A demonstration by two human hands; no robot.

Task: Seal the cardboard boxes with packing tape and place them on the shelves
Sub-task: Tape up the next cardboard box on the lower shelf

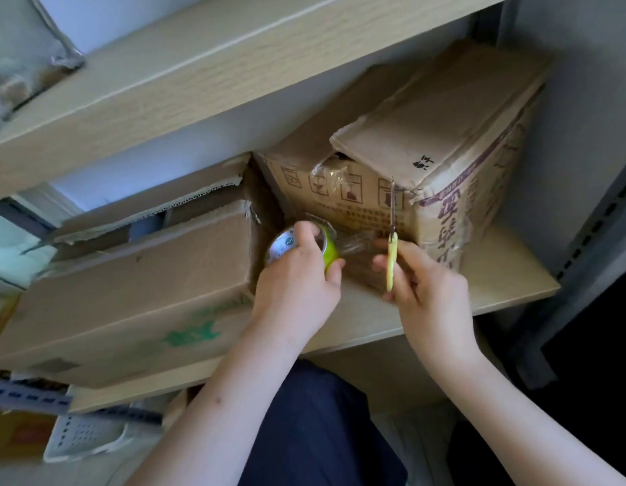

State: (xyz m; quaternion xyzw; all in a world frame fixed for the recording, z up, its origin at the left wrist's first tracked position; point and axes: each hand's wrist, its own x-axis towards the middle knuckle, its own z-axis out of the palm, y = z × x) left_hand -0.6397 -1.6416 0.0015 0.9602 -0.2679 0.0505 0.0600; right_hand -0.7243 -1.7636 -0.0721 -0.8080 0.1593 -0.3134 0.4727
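Hands (297, 275) hold tape roll (301, 245) (half hidden), scissors (391, 240)

my left grip (297, 271) and right grip (422, 285) crowd the narrow gap between the left box (129, 292) and the printed box (427, 177). the upper shelf board (199, 75) closes off 12 o'clock. bare shelf (508, 275) lies free at 3 o'clock, up to the metal upright (595, 233).
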